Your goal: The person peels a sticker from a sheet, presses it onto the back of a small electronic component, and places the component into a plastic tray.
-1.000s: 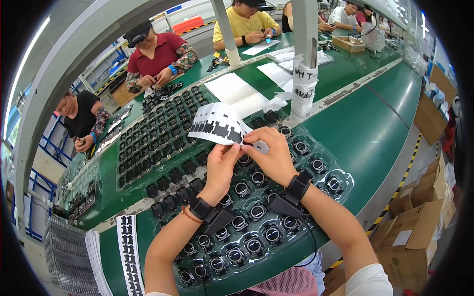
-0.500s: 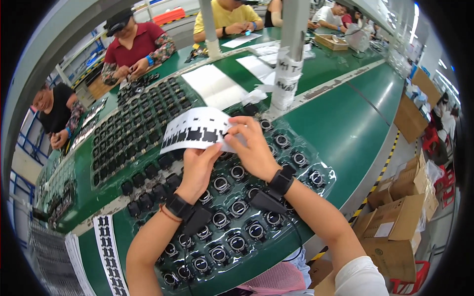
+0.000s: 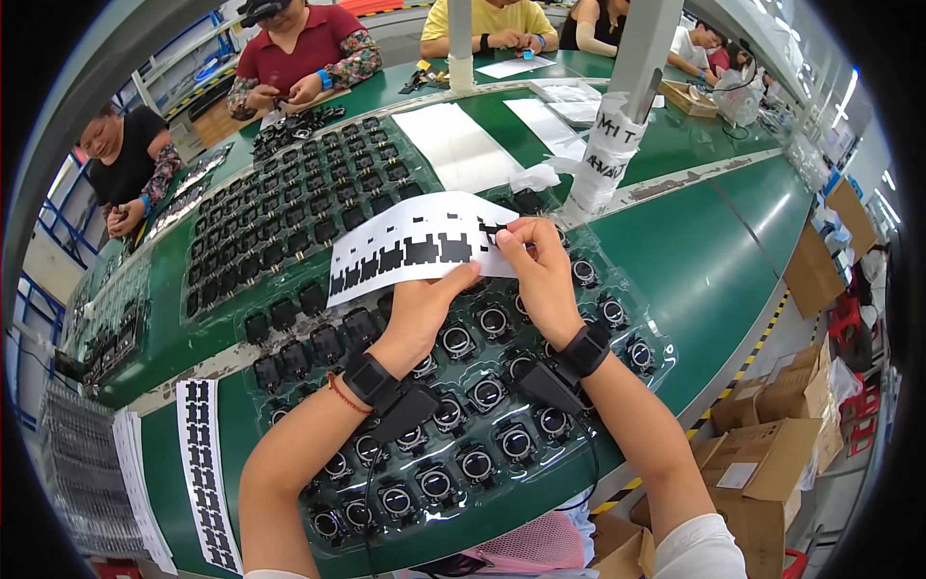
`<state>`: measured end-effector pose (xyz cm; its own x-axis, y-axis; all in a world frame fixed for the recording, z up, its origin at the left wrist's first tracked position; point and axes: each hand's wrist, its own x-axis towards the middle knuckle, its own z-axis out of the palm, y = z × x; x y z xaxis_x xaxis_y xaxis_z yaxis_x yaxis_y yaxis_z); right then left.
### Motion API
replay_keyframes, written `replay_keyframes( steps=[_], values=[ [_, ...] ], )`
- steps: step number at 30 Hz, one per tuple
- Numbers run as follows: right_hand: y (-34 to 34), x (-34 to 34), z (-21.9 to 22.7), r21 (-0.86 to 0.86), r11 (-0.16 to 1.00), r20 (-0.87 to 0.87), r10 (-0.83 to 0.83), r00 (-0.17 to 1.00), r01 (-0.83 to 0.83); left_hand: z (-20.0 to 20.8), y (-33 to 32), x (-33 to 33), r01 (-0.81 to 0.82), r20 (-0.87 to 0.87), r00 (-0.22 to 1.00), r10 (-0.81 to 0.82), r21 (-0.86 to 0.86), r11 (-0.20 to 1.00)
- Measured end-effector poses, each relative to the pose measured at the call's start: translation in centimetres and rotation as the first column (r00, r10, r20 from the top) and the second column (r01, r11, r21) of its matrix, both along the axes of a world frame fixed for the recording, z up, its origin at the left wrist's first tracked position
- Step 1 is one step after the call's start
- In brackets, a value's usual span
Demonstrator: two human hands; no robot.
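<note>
Peeling a black sticker [image 3: 490, 230] off the white sheet [image 3: 405, 224] seems the step in hand, calling next for a gentle lift. Over the bench [image 3: 719, 280], the left hand [image 3: 424, 311] pinches the sheet's near edge, thumb on top; the right hand [image 3: 545, 280] pinches the sticker at the sheet's right end. One sheet is held, one patterned strip [image 3: 205, 473] lies near left; the round parts [image 3: 493, 320], partly hidden, defy full counting.
</note>
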<state>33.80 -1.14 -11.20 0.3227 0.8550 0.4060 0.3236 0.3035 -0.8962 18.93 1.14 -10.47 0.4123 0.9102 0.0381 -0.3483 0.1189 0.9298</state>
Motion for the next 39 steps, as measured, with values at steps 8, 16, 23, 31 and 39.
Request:
replay_keyframes(
  steps=[8, 16, 23, 31, 39],
  values=[
    [0.0, 0.0, 0.0, -0.005, 0.989, -0.166, 0.142, 0.976, -0.145, -0.5, 0.0, 0.2, -0.06, -0.045, 0.997, 0.063, 0.074, 0.995],
    [-0.5, -0.5, 0.9, -0.074, 0.985, -0.066, 0.152, 0.986, -0.156, -0.2, -0.6, 0.3, -0.098, 0.059, 0.994, 0.096, 0.021, 0.995],
    [-0.6, -0.5, 1.1, -0.07, 0.981, -0.037, 0.176, 0.984, -0.178, -0.2, -0.7, 0.2, -0.093, 0.082, 0.992, 0.092, 0.009, 0.996],
    [-0.6, -0.6, 0.9, -0.043, 0.977, -0.018, 0.21, 0.978, -0.21, -0.4, -0.3, 0.4, -0.144, 0.094, 0.985, 0.146, -0.027, 0.989],
    [-0.5, -0.5, 0.7, -0.069, 0.974, -0.045, 0.213, 0.976, -0.216, -0.2, -0.6, 0.4, -0.182, 0.042, 0.982, 0.183, -0.005, 0.983]
  ],
)
